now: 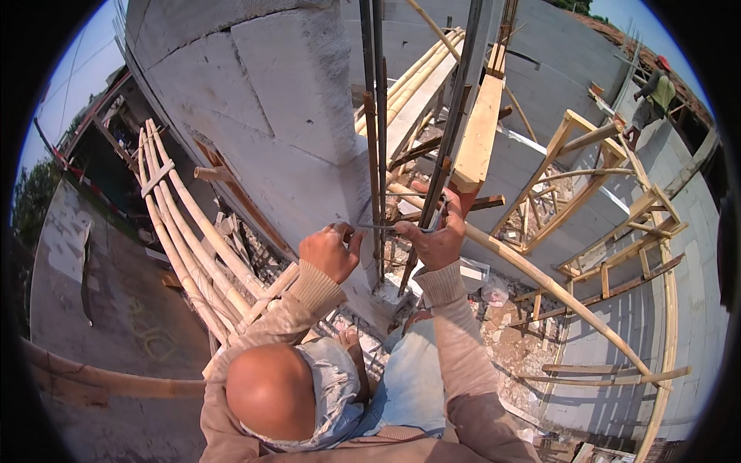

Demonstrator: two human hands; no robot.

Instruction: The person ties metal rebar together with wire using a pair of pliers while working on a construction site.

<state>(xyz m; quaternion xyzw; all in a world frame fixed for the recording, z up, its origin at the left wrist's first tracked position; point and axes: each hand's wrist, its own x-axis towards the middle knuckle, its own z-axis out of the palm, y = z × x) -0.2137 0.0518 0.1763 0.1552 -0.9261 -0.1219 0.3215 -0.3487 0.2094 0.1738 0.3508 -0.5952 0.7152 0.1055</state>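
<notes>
A thin bent steel stirrup (378, 227) lies around several upright reinforcing bars (382, 166) beside the end of a grey block wall (309, 116). My right hand (438, 238) grips the right side of this stirrup, thumb toward me and fingers behind. My left hand (332, 251) is closed in a pinch just off the stirrup's left corner, close to the wall end. Whatever its fingertips hold, if anything, is too small to make out. Below, my bare knee (270, 390) shows through torn light-blue jeans.
Bamboo poles (202, 255) curve along the left. A timber beam (478, 131) stands just beyond my right hand. At right are a wooden frame (540, 185) and a long bamboo pole (563, 297). Rubble (509, 339) covers the ground below. Another person (656, 96) is far right.
</notes>
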